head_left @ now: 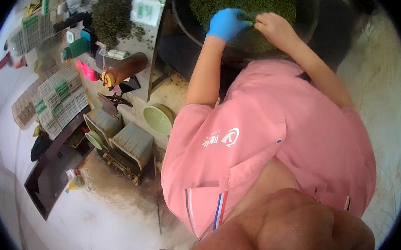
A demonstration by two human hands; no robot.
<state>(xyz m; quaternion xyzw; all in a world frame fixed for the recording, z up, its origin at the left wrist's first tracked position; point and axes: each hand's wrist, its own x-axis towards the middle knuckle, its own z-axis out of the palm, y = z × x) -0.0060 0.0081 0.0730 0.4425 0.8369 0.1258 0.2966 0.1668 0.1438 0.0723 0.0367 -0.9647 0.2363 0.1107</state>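
Note:
Over the far side of the scene is a large round dark tub full of small green plant pieces. My left hand, in a blue glove, is closed above the pile with its thumb and fingers together. My bare right hand faces it from the right, fingers pinched. A thin green sprig runs between the two hands' fingertips. Its exact shape is blurred. Both hands are close to the pile's surface; I cannot tell whether they touch it.
Left of the tub, a metal table bears a dark heap of small pieces, a white-and-green box and a brown bottle. A pale green basin, white plastic crates and grimy bins stand lower left.

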